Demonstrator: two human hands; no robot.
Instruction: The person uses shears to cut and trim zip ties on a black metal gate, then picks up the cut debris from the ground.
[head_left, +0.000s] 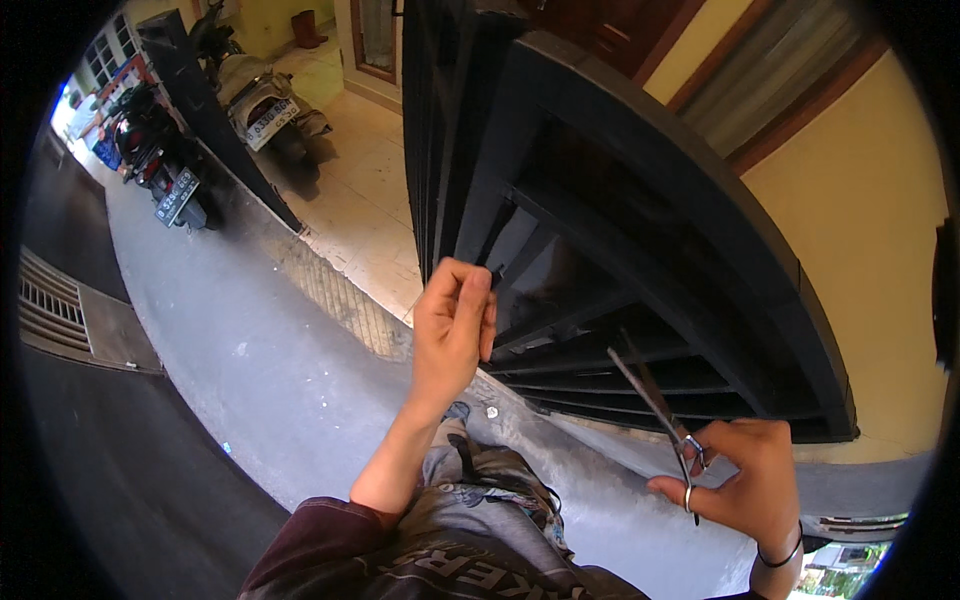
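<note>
My left hand (pixel 453 320) is raised in front of the black metal gate (pixel 660 150), its fingers curled and the thumb pressed to the forefinger. A small dark bit shows at the fingertips against the dark gate, too unclear to name. Lower and to the right, my right hand (pixel 752 475) holds a pair of metal scissors (pixel 653 400) by the finger loops. The thumb sits at one loop, and the blades point up and left toward the gate, slightly parted. Nothing is between the blades. The two hands are well apart.
A motorcycle (pixel 155 150) stands on the grey paved lane (pixel 260 370) at far left. A scooter (pixel 262 105) is parked on the tiled porch (pixel 370 180) behind a dark gate panel (pixel 215 110). A drain grate (pixel 50 300) lies at left; a yellow wall (pixel 860 200) rises at right.
</note>
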